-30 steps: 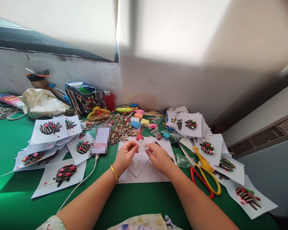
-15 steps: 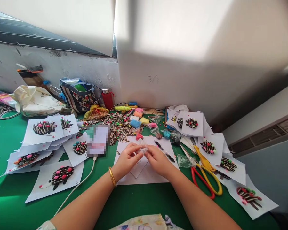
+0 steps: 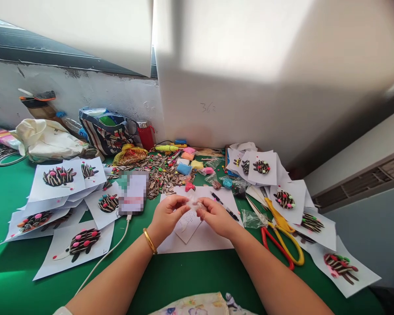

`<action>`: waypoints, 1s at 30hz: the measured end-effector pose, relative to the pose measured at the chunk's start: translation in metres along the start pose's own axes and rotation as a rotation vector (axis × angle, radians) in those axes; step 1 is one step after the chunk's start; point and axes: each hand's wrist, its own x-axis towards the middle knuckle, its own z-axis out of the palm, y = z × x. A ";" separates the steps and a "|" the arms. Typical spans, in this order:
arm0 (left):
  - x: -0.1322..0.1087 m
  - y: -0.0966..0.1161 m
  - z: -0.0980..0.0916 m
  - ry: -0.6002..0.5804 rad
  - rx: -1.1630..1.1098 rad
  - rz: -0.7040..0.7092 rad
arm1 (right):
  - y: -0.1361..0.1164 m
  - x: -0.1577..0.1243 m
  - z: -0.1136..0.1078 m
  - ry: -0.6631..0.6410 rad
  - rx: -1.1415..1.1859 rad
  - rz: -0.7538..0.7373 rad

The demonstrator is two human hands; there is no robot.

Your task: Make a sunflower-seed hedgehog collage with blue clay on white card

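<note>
Both forearms (image 3: pixel 114 267) angled inward, left hand (image 3: pixel 168 216) and right hand (image 3: pixel 218 217) close together, fingers (image 3: pixel 181 210) bent, pinching

Card (image 3: pixel 187 232) on sheet (image 3: pixel 213 246): far end hidden behind L hand (image 3: pixel 169 216) & R hand (image 3: pixel 217 217), so dwg only ptly seen. Clear filmy bit (image 3: pixel 193 201) over sheet, btwn fingertips: too blurry, can't tell shape or contents. Phone (image 3: pixel 133 192) L of sheet: screen pixelated, unreadable. Scrawl (image 3: pixel 208 107) beyond sheet: last digit too faint. Card stack (image 3: pixel 289 192) R of sheet: lower pics mostly covered. Floral cloth (image 3: pixel 197 305) nearer than sheet: cut off by btm edge.
</note>
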 end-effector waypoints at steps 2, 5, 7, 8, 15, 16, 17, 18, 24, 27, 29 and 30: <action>0.002 -0.001 -0.003 0.029 -0.016 0.019 | 0.000 0.000 -0.001 -0.062 -0.008 0.009; 0.004 0.003 -0.007 0.062 -0.040 0.099 | -0.001 -0.001 -0.001 -0.135 0.005 -0.002; 0.004 0.006 -0.007 0.074 -0.072 0.130 | -0.001 -0.001 -0.001 -0.155 0.024 -0.008; 0.004 0.007 -0.007 0.070 -0.094 0.132 | -0.001 -0.001 -0.001 -0.160 0.033 -0.011; 0.000 0.012 -0.009 -0.038 -0.134 0.068 | -0.002 -0.001 0.000 -0.188 0.099 -0.034; 0.000 0.012 -0.010 -0.052 -0.107 0.085 | -0.002 -0.001 0.000 -0.182 0.112 -0.035; 0.001 0.012 -0.011 -0.071 -0.084 0.100 | -0.003 -0.001 0.000 -0.176 0.122 -0.035; 0.002 0.013 -0.011 -0.095 -0.064 0.110 | -0.004 -0.001 -0.001 -0.168 0.127 -0.035; 0.003 0.015 -0.012 -0.252 0.146 0.115 | -0.006 -0.002 -0.003 -0.145 0.152 0.001; 0.001 0.017 -0.010 -0.289 0.221 0.157 | -0.003 -0.002 -0.003 -0.149 0.203 0.008; 0.001 0.017 -0.008 -0.294 0.241 0.203 | -0.001 -0.001 -0.003 -0.149 0.255 0.009; 0.000 0.017 -0.007 -0.293 0.241 0.223 | 0.001 -0.001 -0.002 -0.153 0.280 0.010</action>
